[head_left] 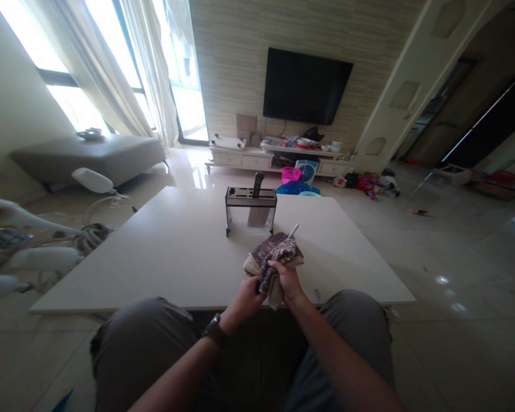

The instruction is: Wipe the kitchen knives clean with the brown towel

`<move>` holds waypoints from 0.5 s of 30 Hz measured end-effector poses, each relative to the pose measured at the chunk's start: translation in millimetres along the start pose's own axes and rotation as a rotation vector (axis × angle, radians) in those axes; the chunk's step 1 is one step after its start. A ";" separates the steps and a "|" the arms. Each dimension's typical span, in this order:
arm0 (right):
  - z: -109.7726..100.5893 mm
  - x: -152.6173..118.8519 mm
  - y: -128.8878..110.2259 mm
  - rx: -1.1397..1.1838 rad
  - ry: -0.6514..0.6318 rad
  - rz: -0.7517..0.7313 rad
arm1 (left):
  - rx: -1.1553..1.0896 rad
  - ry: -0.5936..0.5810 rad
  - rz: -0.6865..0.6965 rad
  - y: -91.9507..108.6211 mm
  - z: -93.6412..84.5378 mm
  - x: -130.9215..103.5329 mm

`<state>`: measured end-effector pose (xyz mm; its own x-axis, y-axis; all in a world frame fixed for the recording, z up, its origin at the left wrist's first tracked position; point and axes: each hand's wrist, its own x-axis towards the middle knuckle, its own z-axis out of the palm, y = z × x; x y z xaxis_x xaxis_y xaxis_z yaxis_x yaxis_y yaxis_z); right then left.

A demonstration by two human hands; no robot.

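Note:
A brown and beige towel [274, 254] is bunched between my hands above the table's near edge. My right hand [288, 280] is closed on it, thumb on top. From the towel's far side pokes the narrow silvery end of what looks like a knife [293, 230]; its middle is covered by the cloth. My left hand [251, 294] is closed at the near end, where a bit of dark handle shows. Just beyond the towel stands a knife rack [251, 197] with a black-handled knife [257, 184] in one slot, its broad blade hanging below.
The white table [189, 252] reaches from my knees outward. White chairs [47, 257] stand to its left, near a grey bench [94, 157]. Past the far edge are a blue tub [289, 187], a pink basket [290, 174] and a low cabinet [253, 161] beneath a television [306, 86].

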<state>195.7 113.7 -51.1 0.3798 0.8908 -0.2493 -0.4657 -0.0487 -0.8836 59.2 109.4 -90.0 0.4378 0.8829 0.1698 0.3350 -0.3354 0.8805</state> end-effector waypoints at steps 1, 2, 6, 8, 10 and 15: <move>0.0 -0.8 0.4 0.003 0.007 -0.009 | 0.006 0.001 -0.005 0.8 0.0 -0.2; 0.5 -1.8 1.3 0.006 0.014 -0.018 | 0.011 0.005 -0.010 1.5 -0.4 -0.4; 5.1 -4.0 2.6 0.022 0.030 -0.022 | 0.018 0.010 -0.022 3.2 -4.4 -0.9; 6.3 -1.2 -4.7 0.060 0.026 -0.016 | 0.056 -0.003 -0.034 5.7 -7.1 -0.6; 3.8 5.1 -19.2 0.123 0.054 -0.053 | 0.155 -0.019 -0.056 11.0 -9.8 -0.5; -19.5 26.4 -59.7 0.240 0.205 -0.253 | 0.399 -0.054 -0.071 28.0 -15.3 -3.4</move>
<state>249.1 131.3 -12.6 0.6469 0.7512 -0.1313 -0.5012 0.2890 -0.8156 54.4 102.0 -59.1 0.4416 0.8935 0.0813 0.6588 -0.3844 0.6466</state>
